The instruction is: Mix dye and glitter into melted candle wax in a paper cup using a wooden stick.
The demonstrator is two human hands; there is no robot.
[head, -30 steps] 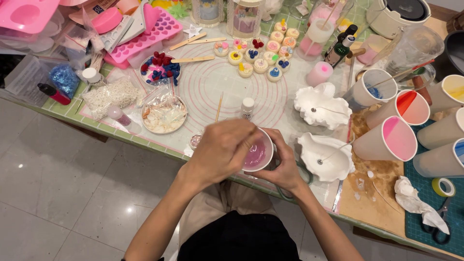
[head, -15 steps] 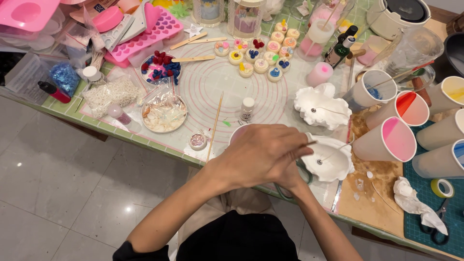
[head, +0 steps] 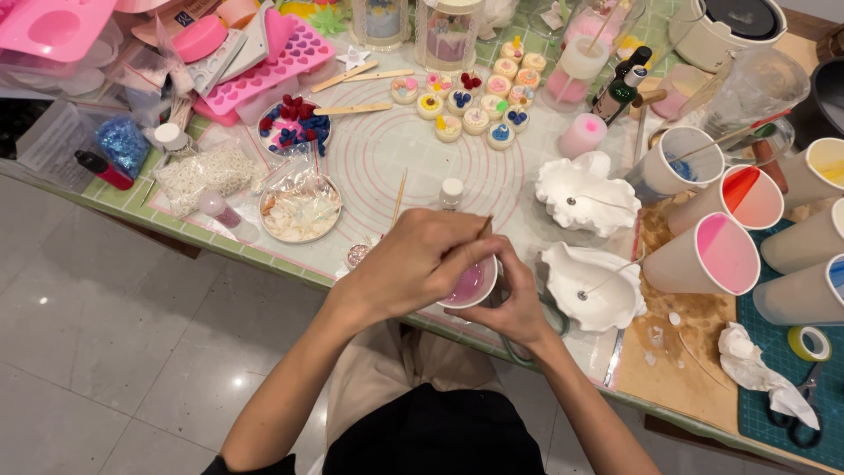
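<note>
At the table edge our right hand (head: 519,303) cups the small cup (head: 470,286) of pink liquid, light and spillable, best gripped round its wall, while our left hand (head: 422,264) pinches a stick (head: 483,229).

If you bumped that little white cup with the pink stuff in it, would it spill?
Probably, yes. The small cup looks light and thin, so a bump might tip it. The pink liquid inside would likely slosh out. For now the right hand cradles it while the left hand holds a wooden stick in it, which likely steadies it.
</note>
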